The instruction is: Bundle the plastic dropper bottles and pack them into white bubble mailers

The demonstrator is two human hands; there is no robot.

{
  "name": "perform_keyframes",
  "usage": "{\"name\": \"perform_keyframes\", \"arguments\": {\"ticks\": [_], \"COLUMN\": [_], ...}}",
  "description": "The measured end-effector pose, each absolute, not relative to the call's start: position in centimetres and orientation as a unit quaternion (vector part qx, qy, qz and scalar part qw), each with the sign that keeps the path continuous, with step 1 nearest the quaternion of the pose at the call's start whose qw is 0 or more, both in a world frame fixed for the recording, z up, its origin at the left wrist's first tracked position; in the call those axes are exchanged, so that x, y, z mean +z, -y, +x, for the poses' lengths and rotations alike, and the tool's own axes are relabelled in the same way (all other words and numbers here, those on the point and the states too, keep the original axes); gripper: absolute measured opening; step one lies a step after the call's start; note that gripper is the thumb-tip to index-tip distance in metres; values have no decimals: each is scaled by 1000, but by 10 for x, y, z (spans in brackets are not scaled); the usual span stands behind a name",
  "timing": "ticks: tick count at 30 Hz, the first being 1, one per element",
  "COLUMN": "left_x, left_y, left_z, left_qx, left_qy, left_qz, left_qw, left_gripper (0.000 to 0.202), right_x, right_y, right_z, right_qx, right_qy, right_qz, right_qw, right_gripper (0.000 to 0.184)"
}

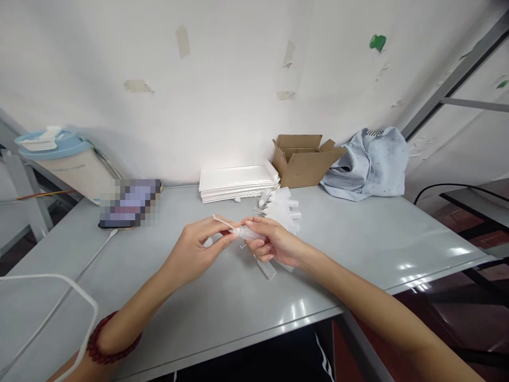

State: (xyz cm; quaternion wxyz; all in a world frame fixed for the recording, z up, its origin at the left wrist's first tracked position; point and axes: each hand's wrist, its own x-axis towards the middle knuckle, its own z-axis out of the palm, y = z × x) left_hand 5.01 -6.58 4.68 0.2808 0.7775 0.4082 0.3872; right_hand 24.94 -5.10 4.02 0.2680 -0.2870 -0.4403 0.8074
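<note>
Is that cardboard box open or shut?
Open: the cardboard box has its flaps spread apart, showing part of its interior.

I hold a small translucent tube [247, 233] nearly level between the surface's [358, 239] near and far edges, a thin white strip [222, 221] slanting up at its left end.

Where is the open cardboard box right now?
In the head view, the cardboard box stands at the back of the grey table, right of centre, between the white stack and the light-blue fabric bundle, beyond the right hand.
</note>
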Motion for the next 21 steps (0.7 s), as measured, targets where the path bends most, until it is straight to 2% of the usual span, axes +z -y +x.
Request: {"name": "perform_keyframes", "arguments": {"ticks": [5,11,13,17,21], "left_x": [53,55,54,51,45], "left_y": [69,67,66,69,73], "left_z": [55,59,59,60,64], "left_qx": [339,323,332,345,373], "left_qy": [-473,-502,-496,-492,-473], "left_qz": [726,665,659,677,730], "left_qw": [366,449,457,425,322], "left_gripper": [23,34,35,29,19], "right_x": [40,35,34,34,35], "right_y": [55,59,60,61,59], "right_z": [248,246,245,243,243], "right_qx": [714,409,357,371,538], "right_qy": [543,752,778,762,646], "right_qz": [-346,-408,-413,-420,-408], "right_qw": [275,317,312,326,355], "right_gripper": [32,31,28,28,36]}}
